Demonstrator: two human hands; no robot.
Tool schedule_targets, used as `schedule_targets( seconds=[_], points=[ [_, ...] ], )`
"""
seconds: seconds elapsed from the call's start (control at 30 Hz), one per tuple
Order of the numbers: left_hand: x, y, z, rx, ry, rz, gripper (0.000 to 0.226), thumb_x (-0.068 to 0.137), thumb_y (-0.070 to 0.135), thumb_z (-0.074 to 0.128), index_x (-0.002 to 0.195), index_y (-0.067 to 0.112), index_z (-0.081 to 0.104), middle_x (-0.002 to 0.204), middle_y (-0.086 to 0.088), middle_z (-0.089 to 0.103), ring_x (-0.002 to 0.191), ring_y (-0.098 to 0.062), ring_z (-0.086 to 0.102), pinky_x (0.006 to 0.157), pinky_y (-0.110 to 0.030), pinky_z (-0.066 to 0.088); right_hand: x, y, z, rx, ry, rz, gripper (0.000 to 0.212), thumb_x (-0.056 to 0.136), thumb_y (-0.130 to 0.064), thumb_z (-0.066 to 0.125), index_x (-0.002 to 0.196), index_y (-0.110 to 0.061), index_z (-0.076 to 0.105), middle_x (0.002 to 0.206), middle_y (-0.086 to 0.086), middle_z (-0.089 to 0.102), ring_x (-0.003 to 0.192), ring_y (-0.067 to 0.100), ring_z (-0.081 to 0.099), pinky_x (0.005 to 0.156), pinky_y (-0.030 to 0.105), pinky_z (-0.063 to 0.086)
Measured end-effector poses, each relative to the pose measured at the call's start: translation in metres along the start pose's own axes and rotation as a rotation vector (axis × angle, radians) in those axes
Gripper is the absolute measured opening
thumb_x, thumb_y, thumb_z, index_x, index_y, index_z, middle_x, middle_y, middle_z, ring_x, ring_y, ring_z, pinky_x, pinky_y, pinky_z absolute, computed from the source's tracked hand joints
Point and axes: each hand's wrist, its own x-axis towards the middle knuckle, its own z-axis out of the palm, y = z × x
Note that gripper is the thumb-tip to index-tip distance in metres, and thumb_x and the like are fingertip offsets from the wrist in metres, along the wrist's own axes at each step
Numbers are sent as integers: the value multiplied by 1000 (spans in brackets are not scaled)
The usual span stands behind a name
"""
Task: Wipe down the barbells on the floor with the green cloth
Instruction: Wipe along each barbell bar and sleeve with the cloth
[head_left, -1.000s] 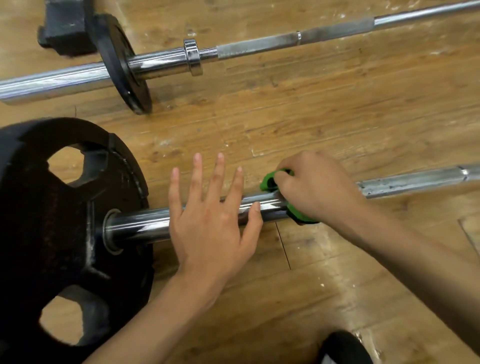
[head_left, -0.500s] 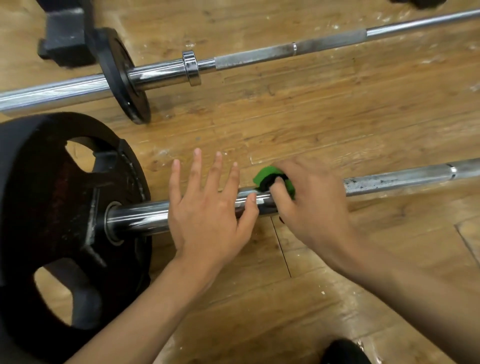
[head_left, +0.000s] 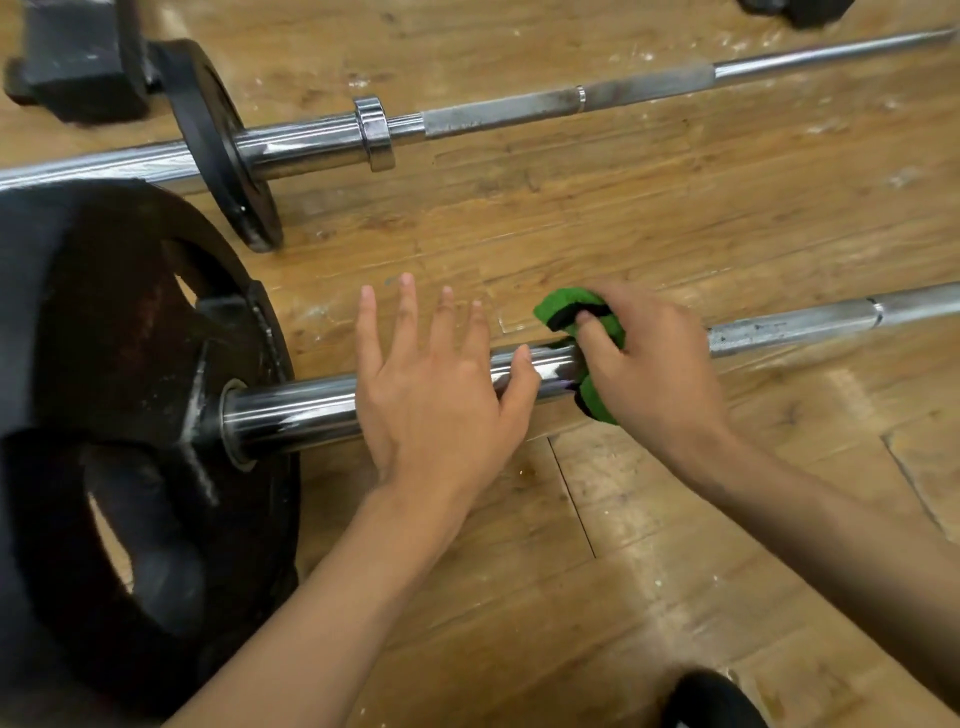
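Fingers (head_left: 595, 338) curled round green cloth (head_left: 563, 304), against barbell (head_left: 291, 410)

- Floor (head_left: 623, 218): worn wood planks fill your whole view, grain running roughly left to right.
- Scuffs (head_left: 644, 571): whitish marks on the planks, in patches near the bottom and along the top.
- Seam (head_left: 571, 493): you can see a dark plank joint slanting down the lower middle.
- Block (head_left: 78, 62): black, boxy, on the floor in your top left corner.
- Dark object (head_left: 795, 8): cut off by the top edge, can't tell what it is.
- Black rounded thing (head_left: 711, 701): at your bottom edge, right of centre, mostly out of view.
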Motion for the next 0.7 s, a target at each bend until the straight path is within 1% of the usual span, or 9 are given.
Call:
schedule_targets(
  seconds=[0.13,0.23,0.33,0.4,0.5,0.57,0.63,0.67,0.7],
  points=[
    [7,-2,-5,1,-66,9,70,105,59,23,138,17,68,146,-12,62,153,-37,35,129,-57,4,-35,7,8,-92,97,-165,41,103,-10,46,142,-2,56,138,14,56,124,30,54,107,38,43],
    [10,-2,-5,22,-83,4,73,103,60,20,135,19,71,146,-11,62,153,-37,35,128,-58,5,-33,11,7,-114,90,-197,42,104,-9,45,144,1,53,142,18,54,128,33,52,111,44,43],
    [14,1,-4,51,-66,-19,76,101,62,15,130,22,74,147,-8,62,154,-35,34,129,-57,4,-27,17,5,-177,50,-259,46,109,-18,38,149,3,48,148,20,50,135,37,49,113,50,41],
    [16,3,-5,67,-58,-37,81,99,63,9,132,24,72,147,-5,62,154,-33,34,129,-55,3,-32,26,7,-233,43,-319,49,112,-23,33,153,1,41,154,21,45,143,40,43,119,52,35],
    [20,3,-3,65,-30,-44,79,99,61,13,129,22,74,142,-6,66,152,-34,37,129,-55,5,-28,32,8,-261,42,-343,49,107,-19,43,153,-2,42,153,20,47,144,36,44,126,53,22],
    [23,1,0,72,-16,-33,72,101,58,20,126,19,76,137,-8,69,150,-36,40,129,-55,6,-10,26,6,-202,35,-268,46,103,-19,45,146,-4,53,138,15,59,128,32,55,122,46,27],
    [29,-2,4,93,6,-37,70,101,56,23,124,18,77,134,-8,71,149,-36,42,129,-53,6,14,14,5,-108,7,-137,39,103,-20,47,139,-8,58,120,11,64,109,32,61,96,39,43],
    [32,-4,5,99,9,-44,71,101,56,22,124,18,77,134,-9,71,149,-36,42,129,-53,6,19,9,7,-83,6,-99,37,103,-19,50,138,-9,58,117,11,63,104,34,62,84,39,44],
    [35,-4,5,106,6,-46,72,101,57,21,125,18,76,134,-9,71,149,-36,42,129,-53,7,19,7,10,-76,27,-86,38,101,-16,53,138,-8,58,118,13,63,104,36,62,83,41,46]
  ],
)
